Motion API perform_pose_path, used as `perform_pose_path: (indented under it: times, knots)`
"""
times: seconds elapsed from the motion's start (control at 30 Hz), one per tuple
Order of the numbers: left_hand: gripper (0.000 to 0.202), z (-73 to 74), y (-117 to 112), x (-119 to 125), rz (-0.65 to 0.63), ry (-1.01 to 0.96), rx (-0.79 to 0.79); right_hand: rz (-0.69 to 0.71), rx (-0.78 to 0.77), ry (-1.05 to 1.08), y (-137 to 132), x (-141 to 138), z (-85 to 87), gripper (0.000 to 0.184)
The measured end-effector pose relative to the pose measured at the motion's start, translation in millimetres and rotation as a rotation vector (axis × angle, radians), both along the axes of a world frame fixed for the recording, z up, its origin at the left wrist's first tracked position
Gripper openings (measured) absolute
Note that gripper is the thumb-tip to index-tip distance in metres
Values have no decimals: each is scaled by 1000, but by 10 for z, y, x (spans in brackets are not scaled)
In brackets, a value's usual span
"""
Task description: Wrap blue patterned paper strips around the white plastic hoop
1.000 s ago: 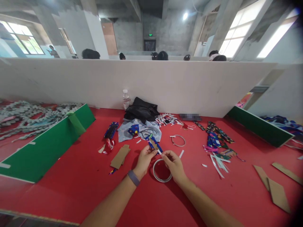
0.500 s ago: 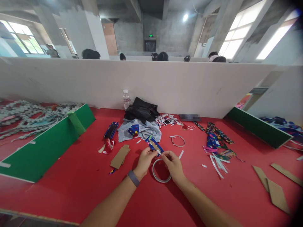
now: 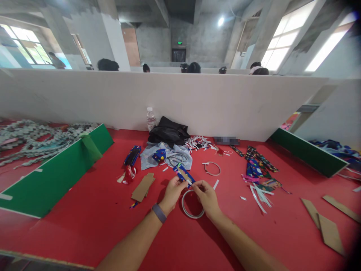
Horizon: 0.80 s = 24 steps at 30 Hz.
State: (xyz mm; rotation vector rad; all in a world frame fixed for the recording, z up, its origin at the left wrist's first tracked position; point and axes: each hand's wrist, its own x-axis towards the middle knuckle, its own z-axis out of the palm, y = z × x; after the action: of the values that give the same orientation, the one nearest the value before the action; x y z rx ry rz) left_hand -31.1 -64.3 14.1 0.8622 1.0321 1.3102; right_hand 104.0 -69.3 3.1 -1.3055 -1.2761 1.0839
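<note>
Between my two hands is a blue patterned fabric piece [image 3: 178, 168] with a narrow strip of brown cardboard [image 3: 184, 174] lying along it. My left hand [image 3: 172, 192], with a dark band on the wrist, grips its near left side between thumb and fingers. The fingertips of my right hand [image 3: 207, 195] are pinched at its near right end, where a small white bit shows between the hands. Just below them, a pale ring like a roll of tape [image 3: 193, 216] lies on the red table [image 3: 158, 241], partly covered by my right hand.
Left of my hands lie cardboard pieces [image 3: 143, 187] and a blue patterned bundle with tassels [image 3: 132, 155]. Behind are grey cloth [image 3: 145, 158], a black bag [image 3: 169, 130] and a bottle [image 3: 150, 118]. A second ring [image 3: 212, 174] and patterned strips [image 3: 261, 158] lie right. Green boards [image 3: 60, 175] flank the table.
My hands and the fabric piece stay almost in place, with only a slight shift of the fingers. A distant person at the far left has moved.
</note>
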Motion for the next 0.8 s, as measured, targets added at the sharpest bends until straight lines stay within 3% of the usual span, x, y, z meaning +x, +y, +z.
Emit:
perform_pose_path:
  times: [0.57,0.8]
  knots:
    - [25,18,-12,20,-10,-15,29,12,5,-20,-9,-18,-15,28]
    - [23,5,-14,26,34,1,0,-39,63,-63,-15,-37,3,34]
